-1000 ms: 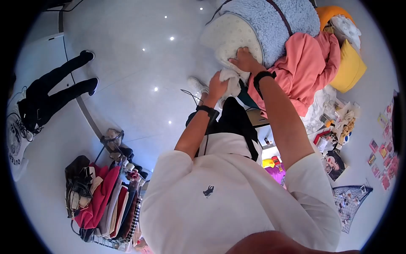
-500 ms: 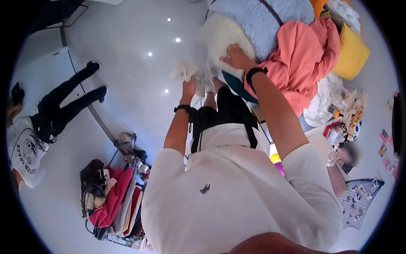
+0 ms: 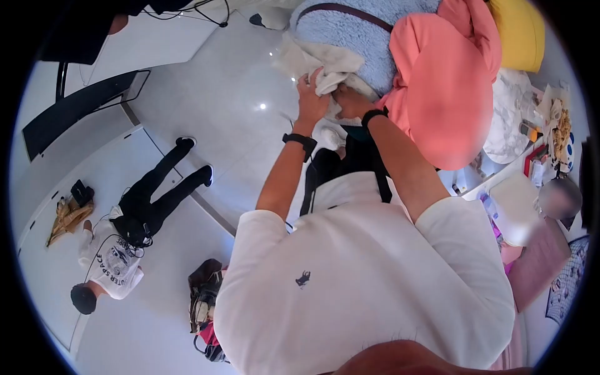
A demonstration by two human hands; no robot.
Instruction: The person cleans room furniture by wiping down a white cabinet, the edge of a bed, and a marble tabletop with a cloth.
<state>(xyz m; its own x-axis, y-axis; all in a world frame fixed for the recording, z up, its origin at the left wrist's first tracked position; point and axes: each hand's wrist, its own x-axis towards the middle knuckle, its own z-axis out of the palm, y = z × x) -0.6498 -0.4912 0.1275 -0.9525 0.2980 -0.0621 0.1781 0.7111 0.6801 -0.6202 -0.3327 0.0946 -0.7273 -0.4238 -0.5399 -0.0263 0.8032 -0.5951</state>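
A cream, soft-looking cloth point(image 3: 331, 57) lies bunched against the side of a fluffy light-blue bundle point(image 3: 347, 39) with a dark strap. My left hand point(image 3: 311, 105) grips a gathered fold of this cloth, its fingers bent round it. Close beside it, my right hand point(image 3: 352, 103) has its fingers curled into the same cloth, fingertips partly hidden by the folds. A coral-pink fabric point(image 3: 415, 59) drapes over the bundle just right of my right hand. Dark wristbands sit on both my wrists.
A yellow cushion point(image 3: 517, 34) lies at the upper right. Beyond the coral fabric, a marbled white surface point(image 3: 505, 122) has small items near it. Another person point(image 3: 115, 265) in a white shirt is at the left. A rack of bags point(image 3: 206, 300) stands lower left.
My left hand has moved up and right with the pale cloth, now beside my right hand. My right hand, earlier spread flat on the cream cloth, has curled into it. The view has shifted.
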